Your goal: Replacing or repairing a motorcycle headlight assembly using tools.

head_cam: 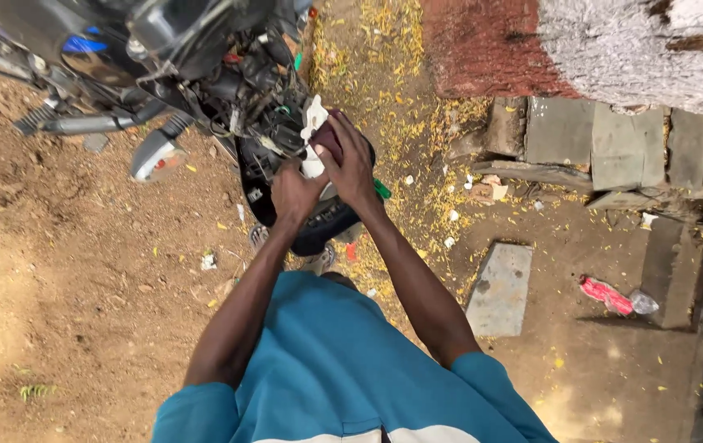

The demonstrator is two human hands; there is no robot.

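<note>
Cloth, white, sits at the front of the motorcycle, beside its tangled wires. Our right hand grasps it together with a dark red part. Our left hand pinches the lower end of the cloth. Yellow petals cover the dirt ground.

Soft daylight fills the scene, mostly open shade. Pale sunlit patches glare on the dirt ground at the left edge and near the bottom right. Shadows are faint. The wide lens bends the edges; the motorcycle looks slightly blurred.
</note>
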